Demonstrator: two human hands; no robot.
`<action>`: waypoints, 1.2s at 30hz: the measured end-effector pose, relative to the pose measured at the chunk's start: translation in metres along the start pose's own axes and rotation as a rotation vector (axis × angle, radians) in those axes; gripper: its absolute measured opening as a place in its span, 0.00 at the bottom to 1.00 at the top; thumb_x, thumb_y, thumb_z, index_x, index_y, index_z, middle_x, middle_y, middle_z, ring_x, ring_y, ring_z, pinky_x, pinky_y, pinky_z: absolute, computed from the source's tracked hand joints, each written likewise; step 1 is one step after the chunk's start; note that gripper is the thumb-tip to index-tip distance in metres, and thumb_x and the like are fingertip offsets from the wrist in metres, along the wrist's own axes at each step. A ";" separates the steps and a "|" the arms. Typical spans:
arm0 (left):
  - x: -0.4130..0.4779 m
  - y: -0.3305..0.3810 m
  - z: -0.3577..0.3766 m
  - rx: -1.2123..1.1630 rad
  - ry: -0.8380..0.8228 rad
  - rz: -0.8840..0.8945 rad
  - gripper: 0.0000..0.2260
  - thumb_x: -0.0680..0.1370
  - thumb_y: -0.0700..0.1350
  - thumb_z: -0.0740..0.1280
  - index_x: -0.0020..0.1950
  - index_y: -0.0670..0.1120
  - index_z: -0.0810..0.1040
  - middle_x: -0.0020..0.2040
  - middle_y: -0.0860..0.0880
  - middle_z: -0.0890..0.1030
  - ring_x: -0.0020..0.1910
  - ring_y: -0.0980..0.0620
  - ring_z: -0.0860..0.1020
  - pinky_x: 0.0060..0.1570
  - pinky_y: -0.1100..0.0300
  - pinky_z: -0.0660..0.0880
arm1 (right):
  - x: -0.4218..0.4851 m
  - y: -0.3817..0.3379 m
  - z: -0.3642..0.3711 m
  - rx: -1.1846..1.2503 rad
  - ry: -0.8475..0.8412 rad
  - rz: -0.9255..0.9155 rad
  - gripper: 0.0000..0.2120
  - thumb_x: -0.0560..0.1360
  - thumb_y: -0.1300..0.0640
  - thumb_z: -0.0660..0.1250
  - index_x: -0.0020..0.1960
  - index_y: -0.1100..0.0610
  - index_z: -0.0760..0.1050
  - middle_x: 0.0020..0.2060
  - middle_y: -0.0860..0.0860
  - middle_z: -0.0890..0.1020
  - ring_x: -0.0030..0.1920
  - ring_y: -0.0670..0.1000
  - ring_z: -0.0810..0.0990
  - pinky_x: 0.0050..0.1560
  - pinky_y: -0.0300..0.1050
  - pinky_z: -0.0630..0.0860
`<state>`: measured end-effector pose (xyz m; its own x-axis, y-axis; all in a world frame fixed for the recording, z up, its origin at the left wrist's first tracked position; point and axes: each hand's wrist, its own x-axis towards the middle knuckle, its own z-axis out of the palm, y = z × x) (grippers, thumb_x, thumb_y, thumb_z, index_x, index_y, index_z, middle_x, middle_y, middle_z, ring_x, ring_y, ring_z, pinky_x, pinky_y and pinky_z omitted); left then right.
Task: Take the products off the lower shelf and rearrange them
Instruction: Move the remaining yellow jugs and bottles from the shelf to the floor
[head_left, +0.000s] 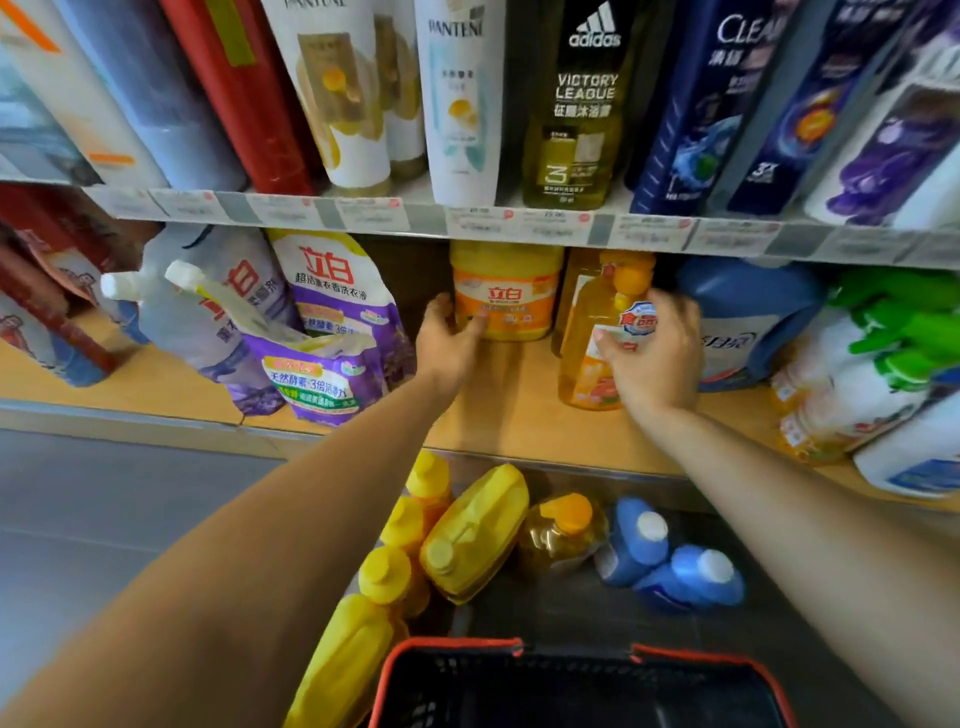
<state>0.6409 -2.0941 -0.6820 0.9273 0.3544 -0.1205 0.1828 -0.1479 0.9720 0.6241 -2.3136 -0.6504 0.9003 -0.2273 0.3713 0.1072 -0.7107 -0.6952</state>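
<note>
1. I see the jug (505, 291), squat opaque yellow plastic with a glossy orange label, standing at the back of the lower shelf (519, 405), a smooth pale wood board
2. My left hand (449, 338) wraps the jug's left side, thumb on the label, fingers curled behind
3. Just right of the jug stands the bottle (584, 374), clear plastic full of amber liquid with an orange cap; my right hand (657, 353) grips it from the right, thumb pressed on its label
4. Left of the jug lie soft purple pouches (332, 338) with white spouts, slumped against one another; right of the bottle sits a rounded blue jug (748, 312), then white spray bottles (857, 384) with green triggers
5. On the dark floor below the shelf edge lie yellow bottles (395, 566), a yellow floor jug (472, 530) on its side, an amber bottle (563, 525) and two blue bottles (675, 566) with white caps
6. A black mesh basket (457, 644) with a red rim sits nearest me; I cannot tell what it holds
7. Bare board lies open between the pouches and the bottle, from the jug out to the shelf's front edge
</note>
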 end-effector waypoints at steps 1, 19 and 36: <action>0.010 -0.002 0.003 -0.021 0.003 0.007 0.34 0.80 0.49 0.71 0.81 0.46 0.59 0.78 0.45 0.67 0.77 0.46 0.67 0.75 0.46 0.66 | 0.001 0.005 0.001 0.003 0.011 -0.019 0.26 0.70 0.52 0.77 0.66 0.55 0.75 0.64 0.55 0.74 0.62 0.56 0.76 0.60 0.47 0.73; 0.003 -0.041 0.032 0.078 0.090 0.206 0.50 0.64 0.60 0.82 0.79 0.52 0.59 0.75 0.50 0.66 0.70 0.59 0.65 0.67 0.60 0.66 | 0.004 0.021 -0.002 0.028 0.030 -0.130 0.26 0.69 0.51 0.79 0.63 0.58 0.78 0.59 0.53 0.76 0.55 0.48 0.77 0.55 0.38 0.72; -0.035 -0.021 0.004 0.201 -0.007 0.317 0.41 0.64 0.63 0.79 0.72 0.57 0.65 0.62 0.59 0.75 0.63 0.56 0.75 0.63 0.46 0.77 | 0.006 0.021 -0.008 0.014 -0.011 -0.143 0.25 0.70 0.50 0.78 0.63 0.58 0.77 0.60 0.53 0.75 0.56 0.52 0.80 0.55 0.49 0.81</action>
<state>0.6054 -2.1071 -0.6990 0.9501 0.2562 0.1777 -0.0535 -0.4276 0.9024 0.6287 -2.3350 -0.6582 0.8798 -0.1170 0.4607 0.2407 -0.7261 -0.6440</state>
